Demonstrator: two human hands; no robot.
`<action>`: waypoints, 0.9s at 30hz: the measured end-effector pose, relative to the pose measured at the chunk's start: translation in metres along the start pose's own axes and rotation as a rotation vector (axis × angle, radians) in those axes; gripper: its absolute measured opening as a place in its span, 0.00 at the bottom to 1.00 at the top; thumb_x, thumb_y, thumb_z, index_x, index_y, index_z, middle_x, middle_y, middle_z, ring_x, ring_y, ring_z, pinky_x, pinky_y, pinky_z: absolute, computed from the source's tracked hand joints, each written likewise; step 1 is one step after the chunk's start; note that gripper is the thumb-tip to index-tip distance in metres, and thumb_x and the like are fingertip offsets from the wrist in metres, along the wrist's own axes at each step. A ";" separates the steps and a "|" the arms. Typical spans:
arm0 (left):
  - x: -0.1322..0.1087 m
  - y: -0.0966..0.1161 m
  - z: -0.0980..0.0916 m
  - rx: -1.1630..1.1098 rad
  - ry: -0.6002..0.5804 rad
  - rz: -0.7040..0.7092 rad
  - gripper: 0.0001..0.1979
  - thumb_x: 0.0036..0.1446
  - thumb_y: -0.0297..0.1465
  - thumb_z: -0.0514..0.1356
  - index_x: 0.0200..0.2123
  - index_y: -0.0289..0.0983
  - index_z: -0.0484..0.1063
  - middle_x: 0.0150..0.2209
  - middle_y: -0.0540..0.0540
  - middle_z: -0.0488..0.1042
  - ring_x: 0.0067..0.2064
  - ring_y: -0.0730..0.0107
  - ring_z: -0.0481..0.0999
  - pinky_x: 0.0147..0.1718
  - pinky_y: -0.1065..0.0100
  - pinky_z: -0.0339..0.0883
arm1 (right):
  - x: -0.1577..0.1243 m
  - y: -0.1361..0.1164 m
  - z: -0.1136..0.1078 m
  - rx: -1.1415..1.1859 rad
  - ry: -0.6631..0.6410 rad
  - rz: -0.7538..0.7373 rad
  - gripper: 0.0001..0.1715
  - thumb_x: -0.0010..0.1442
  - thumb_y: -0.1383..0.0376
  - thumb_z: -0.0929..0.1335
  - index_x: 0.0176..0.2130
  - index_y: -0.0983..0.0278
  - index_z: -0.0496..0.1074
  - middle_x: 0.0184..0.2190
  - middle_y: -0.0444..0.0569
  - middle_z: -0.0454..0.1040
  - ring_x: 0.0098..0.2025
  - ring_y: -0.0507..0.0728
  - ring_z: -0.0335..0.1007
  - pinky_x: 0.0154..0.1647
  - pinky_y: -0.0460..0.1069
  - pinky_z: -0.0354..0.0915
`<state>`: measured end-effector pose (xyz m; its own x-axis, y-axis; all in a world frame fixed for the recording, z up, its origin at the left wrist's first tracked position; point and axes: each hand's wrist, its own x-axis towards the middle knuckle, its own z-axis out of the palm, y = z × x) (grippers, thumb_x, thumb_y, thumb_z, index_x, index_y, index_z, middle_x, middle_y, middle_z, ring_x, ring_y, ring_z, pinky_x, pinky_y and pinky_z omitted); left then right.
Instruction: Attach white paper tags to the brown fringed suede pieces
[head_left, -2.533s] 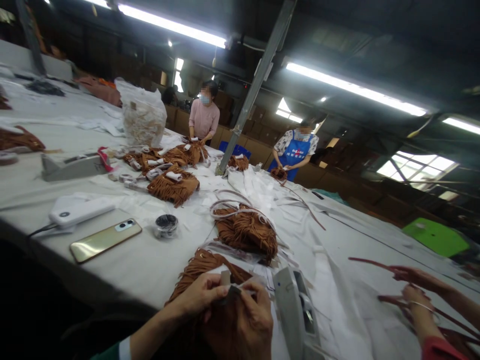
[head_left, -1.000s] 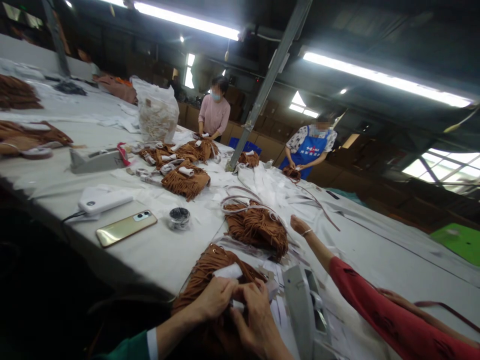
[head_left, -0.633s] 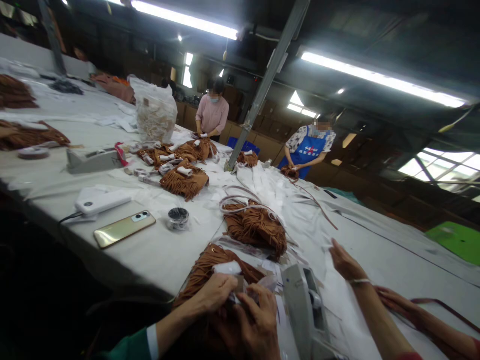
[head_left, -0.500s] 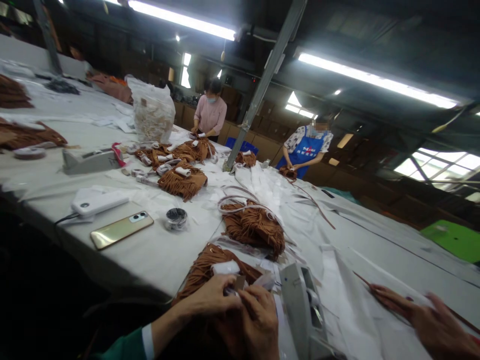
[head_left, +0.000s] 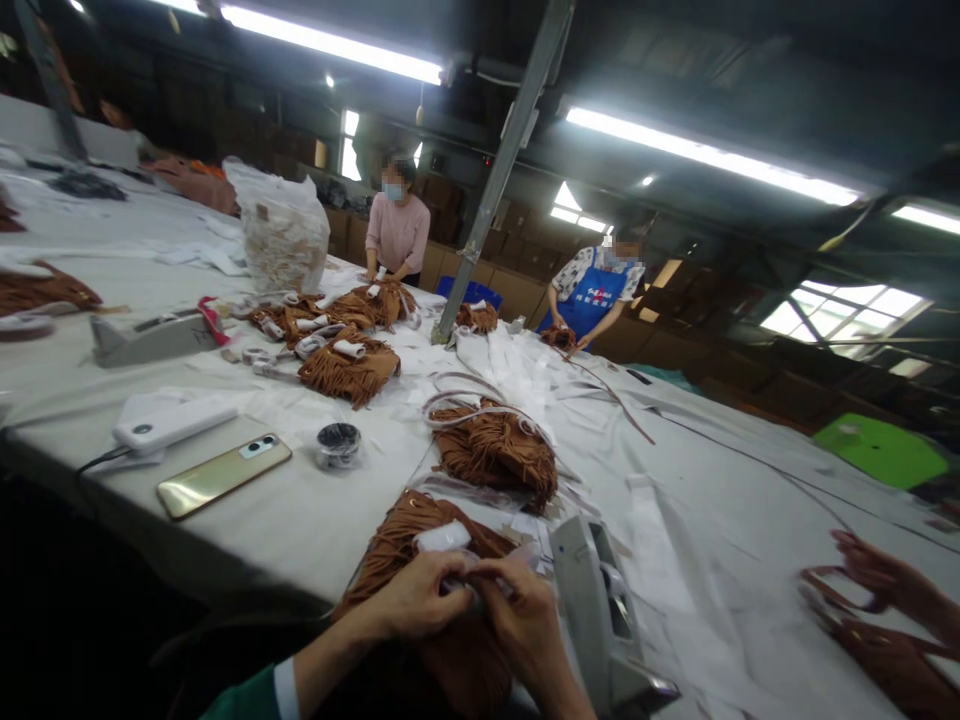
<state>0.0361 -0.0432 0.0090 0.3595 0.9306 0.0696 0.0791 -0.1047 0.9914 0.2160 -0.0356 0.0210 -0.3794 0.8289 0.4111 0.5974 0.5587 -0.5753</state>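
My left hand (head_left: pixel 420 598) and my right hand (head_left: pixel 521 610) meet at the near edge of the table, fingers pinched together. Between their fingertips is a small pale piece, mostly hidden, that I cannot make out. Right behind and under them lies a brown fringed bag (head_left: pixel 394 540) with a white wrapped roll (head_left: pixel 442 537) on top. Clear film shows just past my right fingers. Close to the right of my right hand stands a grey tape dispenser (head_left: pixel 589 600).
Beyond lies another fringed bag (head_left: pixel 495 450) with a looped strap. To the left are a gold phone (head_left: pixel 225 475), a white device (head_left: pixel 176 422) and a black tape roll (head_left: pixel 339 445). A co-worker's hand (head_left: pixel 874 570) handles a brown strap at right. A post (head_left: pixel 480 230) rises from the table.
My hands stay together, with the fingertips drawn closer; a small brownish piece seen between them before is out of sight. The co-worker's hand at right now holds a looped strap. My view has shifted slightly.
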 end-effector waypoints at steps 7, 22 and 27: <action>0.010 -0.017 0.007 -0.263 0.013 -0.237 0.12 0.48 0.40 0.58 0.28 0.35 0.67 0.14 0.57 0.60 0.12 0.76 0.59 0.11 0.75 0.49 | -0.008 0.006 0.004 -0.243 0.095 -0.307 0.14 0.58 0.72 0.65 0.40 0.56 0.74 0.34 0.42 0.80 0.37 0.56 0.75 0.55 0.60 0.56; 0.011 -0.028 0.011 -0.529 0.061 -0.328 0.14 0.42 0.39 0.63 0.27 0.36 0.64 0.16 0.58 0.62 0.10 0.85 0.53 0.08 0.80 0.43 | -0.031 0.015 0.010 -0.392 0.118 -0.339 0.25 0.59 0.73 0.61 0.55 0.60 0.66 0.50 0.52 0.74 0.55 0.60 0.68 0.57 0.62 0.57; 0.008 -0.049 0.010 -0.460 0.042 -0.268 0.16 0.45 0.40 0.64 0.28 0.34 0.67 0.18 0.58 0.61 0.10 0.88 0.50 0.08 0.80 0.43 | -0.065 0.045 -0.056 -0.396 0.501 0.227 0.22 0.62 0.62 0.62 0.54 0.65 0.67 0.52 0.57 0.71 0.55 0.60 0.66 0.56 0.58 0.61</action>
<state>0.0447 -0.0338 -0.0405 0.3439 0.9179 -0.1982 -0.2560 0.2947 0.9207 0.3069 -0.0658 0.0082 0.1020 0.7584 0.6437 0.8734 0.2415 -0.4229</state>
